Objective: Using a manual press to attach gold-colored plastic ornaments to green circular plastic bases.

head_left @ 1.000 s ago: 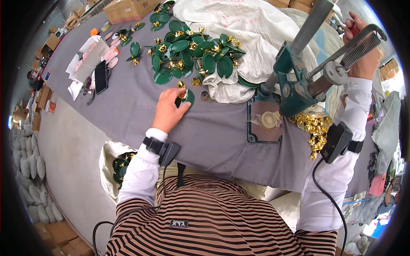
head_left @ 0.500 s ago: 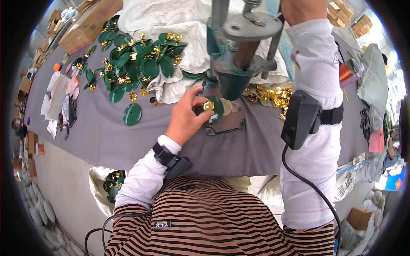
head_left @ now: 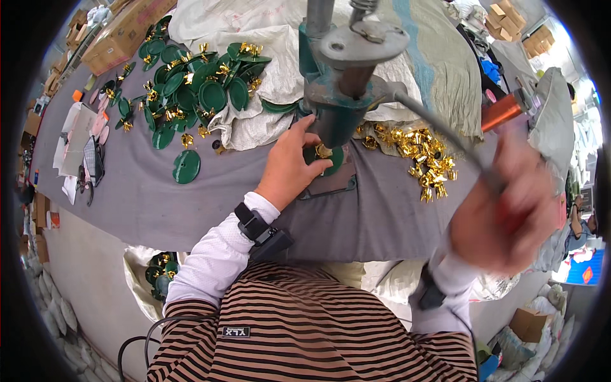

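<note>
My left hand [head_left: 289, 165] pinches a green disc [head_left: 334, 164] at its edge between thumb and fingers. A gold metal fitting [head_left: 323, 151] stands on the disc, right beneath the ram of a green hand press [head_left: 334, 124]; whether the ram touches it I cannot tell. Out to the right, my right hand [head_left: 496, 219] is blurred by motion and closed round the end of the press lever [head_left: 445, 130], where some red shows. Under the disc lies the press's flat base plate [head_left: 328, 183].
Green discs with gold fittings [head_left: 197, 89] are heaped at left, with a lone green disc [head_left: 186, 167] nearer. Loose gold fittings [head_left: 428, 156] lie right of the press. White sacks [head_left: 254, 38] lie behind. An orange-red roll [head_left: 506, 111] is at far right.
My right hand has come down and to the right from above the press, swinging the lever down. The disc in my left hand now sits closer under the ram.
</note>
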Action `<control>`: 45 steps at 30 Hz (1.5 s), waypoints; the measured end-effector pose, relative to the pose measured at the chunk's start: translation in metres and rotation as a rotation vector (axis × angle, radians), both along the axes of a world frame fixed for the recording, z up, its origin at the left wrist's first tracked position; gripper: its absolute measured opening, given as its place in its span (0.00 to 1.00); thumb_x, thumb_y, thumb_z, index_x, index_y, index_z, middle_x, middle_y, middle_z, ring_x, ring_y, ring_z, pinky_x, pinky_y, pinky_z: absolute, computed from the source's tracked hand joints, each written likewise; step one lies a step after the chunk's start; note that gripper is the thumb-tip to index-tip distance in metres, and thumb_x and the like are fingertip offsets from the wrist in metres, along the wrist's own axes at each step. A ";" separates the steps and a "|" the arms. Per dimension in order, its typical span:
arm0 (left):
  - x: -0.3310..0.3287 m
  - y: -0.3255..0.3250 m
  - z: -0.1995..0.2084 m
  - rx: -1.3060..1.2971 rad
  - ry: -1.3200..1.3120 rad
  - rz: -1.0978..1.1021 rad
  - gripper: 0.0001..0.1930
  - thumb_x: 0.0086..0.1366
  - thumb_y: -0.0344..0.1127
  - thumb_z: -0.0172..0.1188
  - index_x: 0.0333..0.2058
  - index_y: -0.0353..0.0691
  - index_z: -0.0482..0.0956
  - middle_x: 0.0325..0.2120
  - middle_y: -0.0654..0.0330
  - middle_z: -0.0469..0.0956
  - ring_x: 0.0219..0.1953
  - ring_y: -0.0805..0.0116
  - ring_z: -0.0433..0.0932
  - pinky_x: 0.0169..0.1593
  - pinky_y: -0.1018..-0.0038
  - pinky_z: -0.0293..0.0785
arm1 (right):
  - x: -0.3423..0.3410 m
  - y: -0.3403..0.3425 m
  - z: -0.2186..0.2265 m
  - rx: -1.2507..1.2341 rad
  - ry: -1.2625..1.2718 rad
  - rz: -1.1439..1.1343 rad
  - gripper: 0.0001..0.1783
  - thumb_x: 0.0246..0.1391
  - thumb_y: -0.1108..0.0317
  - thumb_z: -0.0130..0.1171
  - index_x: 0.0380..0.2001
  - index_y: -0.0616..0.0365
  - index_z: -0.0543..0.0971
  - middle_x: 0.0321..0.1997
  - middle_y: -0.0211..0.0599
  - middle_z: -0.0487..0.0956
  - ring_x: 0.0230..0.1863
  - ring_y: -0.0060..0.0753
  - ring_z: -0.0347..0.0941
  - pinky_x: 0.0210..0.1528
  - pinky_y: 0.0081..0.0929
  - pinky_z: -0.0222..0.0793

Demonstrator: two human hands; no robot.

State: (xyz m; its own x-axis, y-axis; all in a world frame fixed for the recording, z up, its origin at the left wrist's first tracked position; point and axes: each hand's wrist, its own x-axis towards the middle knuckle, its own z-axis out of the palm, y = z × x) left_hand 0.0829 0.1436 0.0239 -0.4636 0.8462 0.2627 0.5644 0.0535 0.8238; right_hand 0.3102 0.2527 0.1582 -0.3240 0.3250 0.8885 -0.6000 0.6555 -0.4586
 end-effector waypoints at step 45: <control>-0.231 -0.152 -0.026 -0.181 0.173 0.326 0.17 0.53 0.28 0.65 0.43 0.37 0.79 0.36 0.56 0.79 0.37 0.60 0.79 0.44 0.71 0.74 | -0.160 0.131 0.096 -0.395 -0.167 0.063 0.19 0.63 0.75 0.52 0.56 0.70 0.71 0.42 0.37 0.76 0.40 0.19 0.73 0.39 0.11 0.71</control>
State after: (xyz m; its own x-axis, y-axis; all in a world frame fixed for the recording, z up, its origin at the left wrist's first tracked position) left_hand -0.1476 -0.0083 -0.0019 -0.6773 0.7020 0.2203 0.6231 0.3882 0.6790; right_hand 0.1499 0.3833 0.2539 -0.4829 0.6044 0.6336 -0.5294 0.3749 -0.7610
